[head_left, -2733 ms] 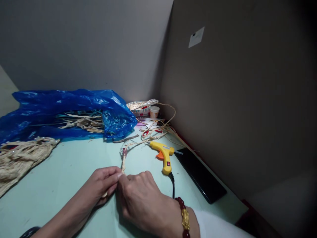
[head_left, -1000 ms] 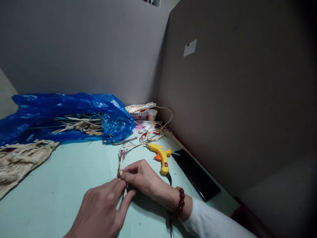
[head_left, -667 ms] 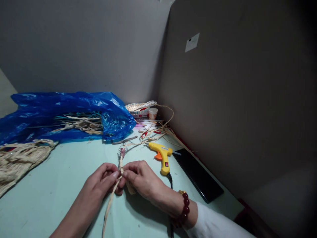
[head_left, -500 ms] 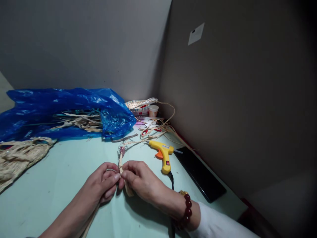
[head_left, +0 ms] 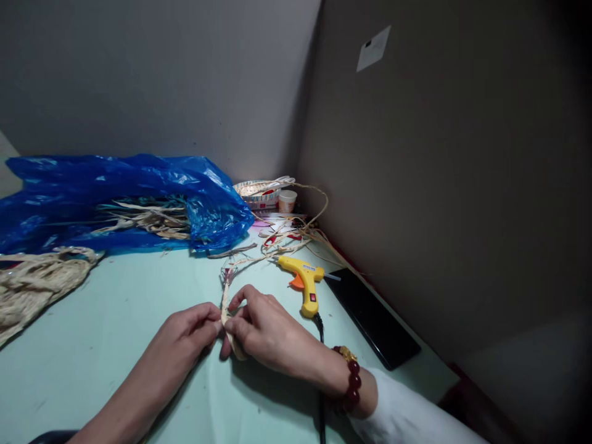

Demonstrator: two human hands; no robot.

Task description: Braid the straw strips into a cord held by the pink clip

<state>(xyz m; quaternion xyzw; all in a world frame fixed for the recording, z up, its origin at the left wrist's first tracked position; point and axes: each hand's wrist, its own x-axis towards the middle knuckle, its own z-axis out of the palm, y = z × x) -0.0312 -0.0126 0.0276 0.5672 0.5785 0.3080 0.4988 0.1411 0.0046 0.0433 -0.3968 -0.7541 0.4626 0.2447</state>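
A narrow, pale braid of dried plant fibre (head_left: 225, 300) runs between my hands, its far end tied to a small wire-like piece with a dark red tip (head_left: 227, 275). My left hand (head_left: 192, 330) pinches the braid from the left with thumb and forefinger. From the other side, my right hand (head_left: 259, 330) grips the same spot, its thumb and fingers closed on the strands and its forefinger arched. A loose flat strand (head_left: 239, 351) hangs below the right fingers. The exact contact of the fingertips is partly hidden.
A yellow glue gun (head_left: 303, 280) lies right of my hands, its black cord running toward me. Beyond are a black tablet-like slab (head_left: 374, 320), a blue plastic bag (head_left: 219, 213) with dried fibres, a paper cup (head_left: 287, 201), a basket (head_left: 252, 190) and a woven piece (head_left: 44, 287).
My right forefinger has lifted and bent more above the braid. The left hand has turned over slightly, and the strand that trailed below it no longer shows. The view has tilted slightly.
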